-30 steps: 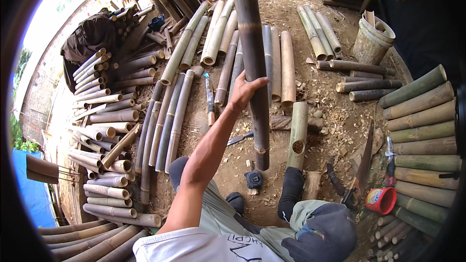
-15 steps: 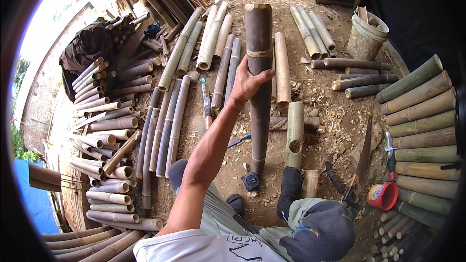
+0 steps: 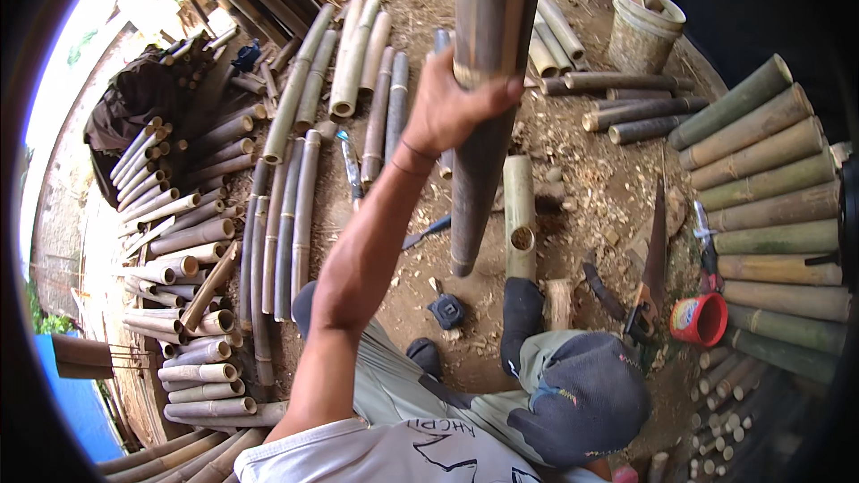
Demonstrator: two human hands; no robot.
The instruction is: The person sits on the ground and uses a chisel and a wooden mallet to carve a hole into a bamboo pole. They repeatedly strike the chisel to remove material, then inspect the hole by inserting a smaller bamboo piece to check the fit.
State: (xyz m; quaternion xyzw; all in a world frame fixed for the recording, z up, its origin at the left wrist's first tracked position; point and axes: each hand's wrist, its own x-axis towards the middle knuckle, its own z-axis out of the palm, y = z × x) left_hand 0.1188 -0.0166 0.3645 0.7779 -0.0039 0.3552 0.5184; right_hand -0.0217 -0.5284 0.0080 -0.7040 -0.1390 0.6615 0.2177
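Observation:
My left hand (image 3: pixel 456 109) is closed around a thick dark brown bamboo tube (image 3: pixel 492 22), just below a pale node. The tube stands steeply in front of me, its upper end cut off by the top edge. Its narrower-looking lower end is off the ground, above a dark tape measure (image 3: pixel 446 311). Beside that end lies a knife with a dark handle (image 3: pixel 438 225). A pale green bamboo piece (image 3: pixel 519 188) with a round opening reaches to my dark-socked foot (image 3: pixel 519 326). My right hand does not show.
Bamboo lengths (image 3: pixel 304 206) lie in rows at left, beside a stack of cut tubes (image 3: pixel 201 353). On the right are a handsaw (image 3: pixel 658 250), a red tub (image 3: pixel 698 319) and a row of bamboo (image 3: pixel 761 192). A whitish bucket (image 3: pixel 644 31) stands behind. Wood chips litter the ground.
My left hand has raised the bamboo tube, bringing it up and closer. Its lower end has left the spot by the tape measure. The whole view has shifted slightly.

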